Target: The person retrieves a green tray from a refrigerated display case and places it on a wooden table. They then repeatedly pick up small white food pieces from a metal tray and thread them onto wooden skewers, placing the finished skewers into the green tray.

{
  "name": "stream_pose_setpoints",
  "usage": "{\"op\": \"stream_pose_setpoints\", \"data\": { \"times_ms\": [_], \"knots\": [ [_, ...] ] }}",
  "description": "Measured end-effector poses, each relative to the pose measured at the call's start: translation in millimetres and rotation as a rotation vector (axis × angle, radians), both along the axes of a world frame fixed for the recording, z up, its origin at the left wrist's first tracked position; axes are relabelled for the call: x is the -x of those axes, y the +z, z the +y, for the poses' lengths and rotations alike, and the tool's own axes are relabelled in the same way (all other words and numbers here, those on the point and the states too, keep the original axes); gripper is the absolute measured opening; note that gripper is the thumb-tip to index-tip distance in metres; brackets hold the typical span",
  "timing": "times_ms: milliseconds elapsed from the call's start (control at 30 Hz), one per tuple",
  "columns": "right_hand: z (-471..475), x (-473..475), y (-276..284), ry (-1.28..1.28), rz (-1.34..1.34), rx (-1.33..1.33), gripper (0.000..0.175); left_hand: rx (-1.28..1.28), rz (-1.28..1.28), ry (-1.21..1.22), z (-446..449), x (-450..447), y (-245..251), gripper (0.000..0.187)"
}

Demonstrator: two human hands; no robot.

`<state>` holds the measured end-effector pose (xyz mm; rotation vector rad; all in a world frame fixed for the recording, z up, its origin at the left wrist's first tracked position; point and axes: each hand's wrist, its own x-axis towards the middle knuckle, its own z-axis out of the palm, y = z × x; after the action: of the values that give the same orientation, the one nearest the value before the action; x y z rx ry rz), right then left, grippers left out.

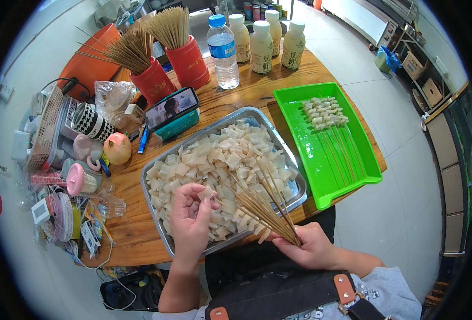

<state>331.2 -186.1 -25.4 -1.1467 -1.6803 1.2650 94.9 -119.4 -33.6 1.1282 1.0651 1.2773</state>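
Between the thumb and fingers of my left hand [192, 218] is one pale, translucent food square [206, 193], at the tip of a skewer. My right hand [310, 245] grips a bundle of thin bamboo skewers [266, 210] that fans out over the tray. Several food pieces [249, 222] are threaded on one skewer of that bundle. Beneath both hands lies a metal tray [300, 182] heaped with loose pale squares [212, 154]. To its right, a green plastic tray [310, 168] holds several filled skewers [325, 112], their bare ends towards me.
Two red holders [153, 82] with skewers, a water bottle [225, 56] and several white-capped bottles [262, 48] stand at the back. A phone [172, 109] leans behind the metal tray. Clutter, including a pomegranate [117, 149] and a pink-lidded jar [80, 180], crowds the wooden table's [128, 244] left side.
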Motion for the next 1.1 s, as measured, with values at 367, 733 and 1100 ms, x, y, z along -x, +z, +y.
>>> {"op": "stream_pose_setpoints", "data": {
  "times_ms": [367, 733, 1100],
  "knots": [
    [0, 0, -2, -0.008, -0.023, 0.010, 0.022, -0.048, 0.023, 0.073, -7, -16, 5, 0.015],
    [0, 0, 5, -0.044, -0.046, 0.053, 0.020, -0.128, 0.232, 0.049, -19, -29, 0, 0.016],
    [-1, -5, -1, -0.127, -0.004, 0.042, 0.021, -0.407, 1.157, -0.296, -6, -10, 10, 0.022]
  ]
}}
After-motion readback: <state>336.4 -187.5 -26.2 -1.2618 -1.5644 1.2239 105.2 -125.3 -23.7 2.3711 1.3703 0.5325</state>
